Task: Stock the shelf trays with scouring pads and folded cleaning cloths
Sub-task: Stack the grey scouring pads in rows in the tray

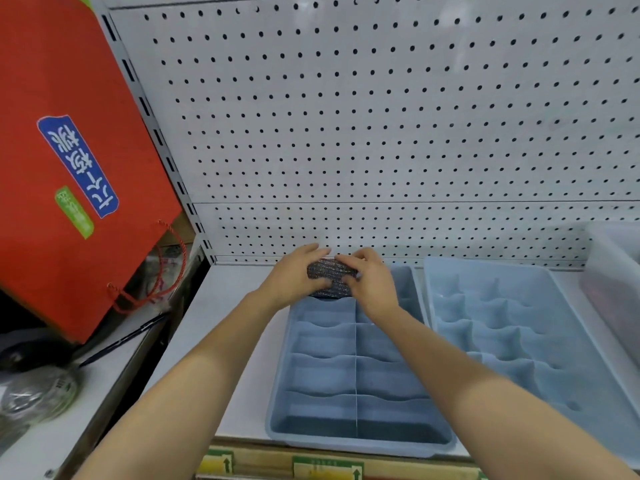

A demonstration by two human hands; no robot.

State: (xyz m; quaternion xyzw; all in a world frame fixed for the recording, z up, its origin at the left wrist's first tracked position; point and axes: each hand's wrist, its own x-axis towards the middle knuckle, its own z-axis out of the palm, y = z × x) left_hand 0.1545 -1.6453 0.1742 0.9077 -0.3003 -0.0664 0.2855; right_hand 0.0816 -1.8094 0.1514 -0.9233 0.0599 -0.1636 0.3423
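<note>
gripping a dark, springy-looking scouring pad (331,276) by its ends, left hand (296,271) and right hand (370,280) hold it over the blue tray (277,410)'s 12 o'clock compartment.

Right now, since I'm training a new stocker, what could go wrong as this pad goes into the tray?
1. Both the left hand and right hand grip the scouring pad above the far end of the left blue tray; the compartments look narrow, so the pad may catch on a divider and sit crooked.
2. Pressing down could shove the tray toward the pegboard or against the right blue tray.
</note>
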